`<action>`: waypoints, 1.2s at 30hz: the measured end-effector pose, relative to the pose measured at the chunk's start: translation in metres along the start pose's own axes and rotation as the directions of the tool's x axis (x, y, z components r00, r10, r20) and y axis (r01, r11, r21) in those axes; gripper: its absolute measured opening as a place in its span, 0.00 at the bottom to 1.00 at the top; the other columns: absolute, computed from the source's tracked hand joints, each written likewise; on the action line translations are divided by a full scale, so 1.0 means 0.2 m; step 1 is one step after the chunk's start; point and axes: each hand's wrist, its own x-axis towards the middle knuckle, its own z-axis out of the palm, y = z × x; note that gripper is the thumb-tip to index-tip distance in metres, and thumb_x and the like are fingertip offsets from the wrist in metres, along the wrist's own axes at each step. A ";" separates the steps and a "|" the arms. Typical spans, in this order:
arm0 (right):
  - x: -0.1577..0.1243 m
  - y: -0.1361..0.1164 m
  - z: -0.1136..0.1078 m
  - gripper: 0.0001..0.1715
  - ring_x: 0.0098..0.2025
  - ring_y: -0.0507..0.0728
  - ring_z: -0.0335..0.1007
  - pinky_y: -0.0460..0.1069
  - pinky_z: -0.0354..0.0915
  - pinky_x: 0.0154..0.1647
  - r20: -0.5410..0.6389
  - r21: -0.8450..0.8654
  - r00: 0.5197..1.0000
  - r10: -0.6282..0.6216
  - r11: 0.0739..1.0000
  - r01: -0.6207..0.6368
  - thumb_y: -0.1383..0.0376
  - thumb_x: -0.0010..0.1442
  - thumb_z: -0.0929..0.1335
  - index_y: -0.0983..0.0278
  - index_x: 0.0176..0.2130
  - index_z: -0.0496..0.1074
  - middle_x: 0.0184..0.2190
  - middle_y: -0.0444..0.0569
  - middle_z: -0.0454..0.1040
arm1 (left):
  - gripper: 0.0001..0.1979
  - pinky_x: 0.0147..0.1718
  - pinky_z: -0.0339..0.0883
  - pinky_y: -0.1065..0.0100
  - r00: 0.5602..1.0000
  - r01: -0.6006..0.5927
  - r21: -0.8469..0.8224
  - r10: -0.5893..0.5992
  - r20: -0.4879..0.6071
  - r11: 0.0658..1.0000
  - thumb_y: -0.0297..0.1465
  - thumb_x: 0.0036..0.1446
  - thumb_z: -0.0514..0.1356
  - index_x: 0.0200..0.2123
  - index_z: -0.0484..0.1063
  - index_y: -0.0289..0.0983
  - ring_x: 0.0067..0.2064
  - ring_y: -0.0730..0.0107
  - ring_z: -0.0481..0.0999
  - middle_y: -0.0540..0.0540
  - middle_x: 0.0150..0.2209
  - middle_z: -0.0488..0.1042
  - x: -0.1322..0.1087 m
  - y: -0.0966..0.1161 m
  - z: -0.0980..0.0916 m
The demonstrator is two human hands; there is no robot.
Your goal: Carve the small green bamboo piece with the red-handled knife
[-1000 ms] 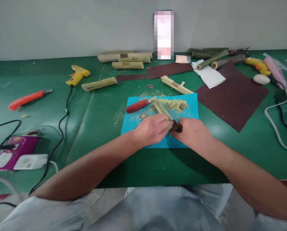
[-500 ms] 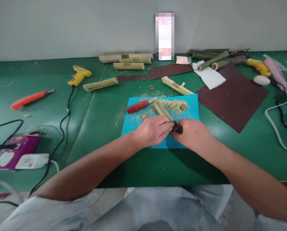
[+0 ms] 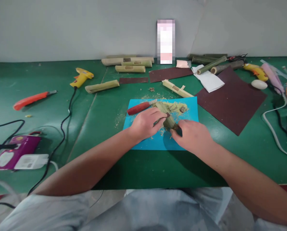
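My right hand is closed round the near end of a short bamboo piece, which slants away from me over a blue sheet. My left hand is closed at the bamboo's left side, pinching a small dark brown scrap, apparently sandpaper, against it. Part of the scrap is hidden by the fingers. Behind my left hand lies a red-handled knife, its blade tip by the bamboo's far end. Pale shavings and dust cover the sheet beyond the bamboo.
Cut bamboo tubes lie along the back, with a split one nearer. Dark brown sheets and white paper are at right. On the left are a yellow glue gun, an orange cutter and a purple power strip with cords.
My left hand has moved slightly back and left along the bamboo, exposing more of its near part. The dark brown scrap has shifted from the near end to farther up. My right hand stays at the near end.
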 end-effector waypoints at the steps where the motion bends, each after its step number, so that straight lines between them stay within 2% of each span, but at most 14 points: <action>1: 0.00 0.00 0.00 0.18 0.37 0.61 0.77 0.53 0.55 0.30 -0.001 -0.008 1.000 0.005 1.000 -0.005 0.54 0.68 0.64 0.63 0.39 0.75 0.37 0.53 0.80 | 0.09 0.40 0.77 0.64 1.000 0.021 0.007 -0.021 0.006 1.000 0.29 0.69 0.59 0.45 0.79 0.34 0.40 0.64 0.81 0.42 0.39 0.82 0.00 -0.01 0.00; 5: 0.00 -0.01 0.00 0.18 0.39 0.62 0.77 0.53 0.58 0.31 -0.017 -0.031 1.000 0.015 0.999 -0.016 0.54 0.69 0.63 0.64 0.42 0.75 0.40 0.55 0.79 | 0.10 0.42 0.78 0.63 0.996 0.084 0.009 -0.085 0.031 0.996 0.29 0.69 0.59 0.47 0.79 0.34 0.42 0.64 0.82 0.42 0.41 0.82 0.01 -0.03 0.01; 10: 0.02 0.02 0.02 0.18 0.41 0.62 0.76 0.52 0.60 0.32 -0.022 0.001 1.000 0.011 1.000 -0.011 0.51 0.66 0.68 0.63 0.43 0.74 0.42 0.55 0.78 | 0.10 0.42 0.78 0.62 0.997 0.075 0.023 -0.076 0.032 0.997 0.29 0.69 0.59 0.47 0.80 0.33 0.43 0.63 0.82 0.41 0.41 0.82 0.01 -0.03 0.02; 17: 0.05 0.05 0.07 0.12 0.39 0.60 0.76 0.51 0.58 0.32 -0.007 0.070 0.999 0.039 0.997 -0.039 0.57 0.65 0.67 0.62 0.39 0.74 0.38 0.53 0.79 | 0.13 0.36 0.76 0.67 0.978 -0.115 -0.079 0.127 0.163 0.990 0.30 0.72 0.55 0.45 0.80 0.35 0.38 0.67 0.81 0.42 0.38 0.80 -0.01 0.08 0.05; 21: 0.06 0.05 0.08 0.13 0.38 0.60 0.76 0.52 0.58 0.32 -0.028 0.094 0.998 0.050 0.994 -0.047 0.55 0.64 0.67 0.62 0.38 0.75 0.36 0.52 0.79 | 0.14 0.34 0.75 0.67 0.988 -0.089 -0.003 0.089 0.130 0.996 0.31 0.73 0.54 0.44 0.80 0.34 0.37 0.66 0.80 0.41 0.38 0.80 0.00 0.09 0.05; 25: 0.06 0.05 0.07 0.12 0.38 0.61 0.76 0.52 0.59 0.33 -0.018 0.081 0.999 0.033 0.996 -0.031 0.57 0.64 0.66 0.62 0.38 0.75 0.36 0.53 0.79 | 0.15 0.34 0.74 0.67 0.975 -0.139 -0.049 0.145 0.170 0.989 0.31 0.73 0.53 0.44 0.80 0.34 0.36 0.67 0.79 0.42 0.36 0.79 0.00 0.08 0.05; 29: 0.06 0.05 0.07 0.14 0.38 0.61 0.76 0.52 0.59 0.33 -0.034 0.090 0.999 0.033 0.996 -0.029 0.56 0.65 0.66 0.62 0.38 0.75 0.35 0.53 0.79 | 0.13 0.35 0.75 0.66 0.986 -0.118 -0.043 0.122 0.113 0.992 0.31 0.72 0.55 0.46 0.80 0.34 0.37 0.66 0.80 0.41 0.38 0.79 0.00 0.05 0.06; 33: 0.05 0.04 0.07 0.13 0.38 0.61 0.75 0.52 0.60 0.34 -0.028 0.079 0.999 0.036 0.996 -0.034 0.58 0.65 0.65 0.63 0.38 0.76 0.36 0.54 0.79 | 0.13 0.34 0.75 0.67 0.976 -0.143 -0.085 0.155 0.152 0.986 0.30 0.72 0.54 0.46 0.80 0.35 0.36 0.67 0.79 0.42 0.37 0.79 0.00 0.05 0.06; 36: 0.04 0.04 0.06 0.14 0.38 0.61 0.75 0.52 0.61 0.34 -0.039 0.074 0.999 0.037 0.997 -0.034 0.59 0.66 0.64 0.63 0.39 0.76 0.35 0.54 0.79 | 0.14 0.34 0.74 0.67 0.983 -0.138 -0.052 0.143 0.116 0.989 0.31 0.72 0.54 0.45 0.80 0.34 0.36 0.66 0.79 0.41 0.37 0.79 0.01 0.05 0.06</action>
